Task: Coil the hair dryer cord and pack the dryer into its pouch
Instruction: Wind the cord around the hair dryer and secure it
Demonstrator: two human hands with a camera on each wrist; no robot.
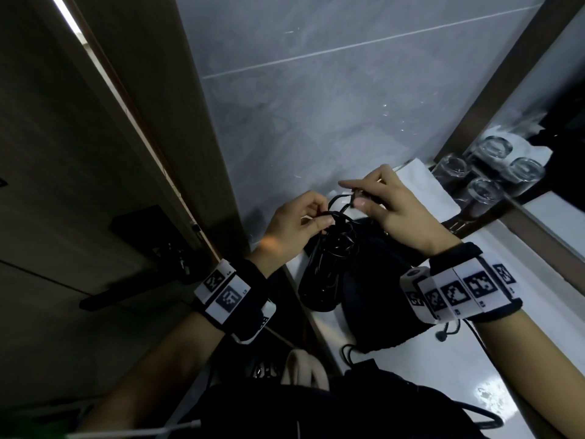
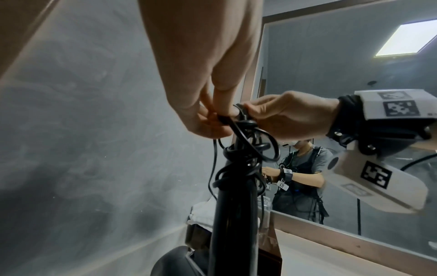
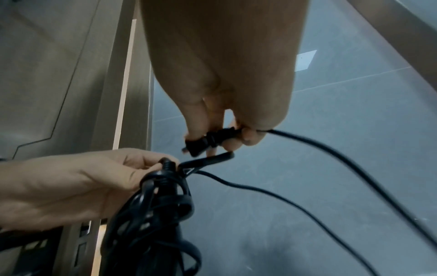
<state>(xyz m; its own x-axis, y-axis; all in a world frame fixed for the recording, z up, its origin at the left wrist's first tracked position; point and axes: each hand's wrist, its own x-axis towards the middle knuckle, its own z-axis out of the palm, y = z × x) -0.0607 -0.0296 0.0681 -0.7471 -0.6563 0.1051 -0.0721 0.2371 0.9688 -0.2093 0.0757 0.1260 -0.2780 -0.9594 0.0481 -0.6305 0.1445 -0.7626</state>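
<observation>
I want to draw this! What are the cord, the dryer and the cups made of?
Cord: looks like black rubbery plastic; it bends in soft loops with a dull sheen.
Dryer: probably hard glossy black plastic; light glints on its smooth body.
Cups: seemingly clear glass; you see through them and the rims shine.

No words, brands or numbers can be read anywhere here. The only signs are black-and-white square code markers on the white wrist bands (image 1: 232,296), and small print beside them is too blurred to make out.
</observation>
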